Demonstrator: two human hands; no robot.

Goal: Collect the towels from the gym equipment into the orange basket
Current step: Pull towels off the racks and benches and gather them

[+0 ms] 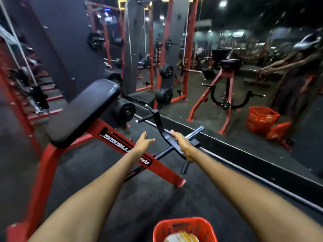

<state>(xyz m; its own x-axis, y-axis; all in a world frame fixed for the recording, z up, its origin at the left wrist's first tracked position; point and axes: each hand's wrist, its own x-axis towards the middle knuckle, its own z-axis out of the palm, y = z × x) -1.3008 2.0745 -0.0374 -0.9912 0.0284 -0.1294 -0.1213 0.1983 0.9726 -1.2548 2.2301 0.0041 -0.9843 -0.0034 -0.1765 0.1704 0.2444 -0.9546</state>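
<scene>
Above the red steel frame of the chest-supported row machine, two bare hands reach forward with nothing in either. On the left hand the fingers are straight and spread a little, empty, hovering over the frame's printed black label. On the right hand the fingers are straight and close together; they overlap the curved black handle bar at the machine's far end, but whether they touch it cannot be told. Both forearms stretch back toward the camera on either side of the frame's near foot.

One orange plastic lattice basket stands on the dark rubber floor nearest the camera, at the lower edge of view between the forearms and well short of the frame. Inside it lies one blurred bundle of white and yellow towel; how many pieces it holds cannot be told. No towel shows on the machine.

One black padded chest rest sits atop the frame, to its left and tilted. One chrome loading sleeve juts out just past the right hand. Beyond the frame runs one wall mirror, its lower edge slanting across the floor; it reflects the machine, the basket and the person's arms. Open floor lies between the frame and the mirror's base, and between the frame and the basket. Left of the frame stands a red rack with dark weights.
</scene>
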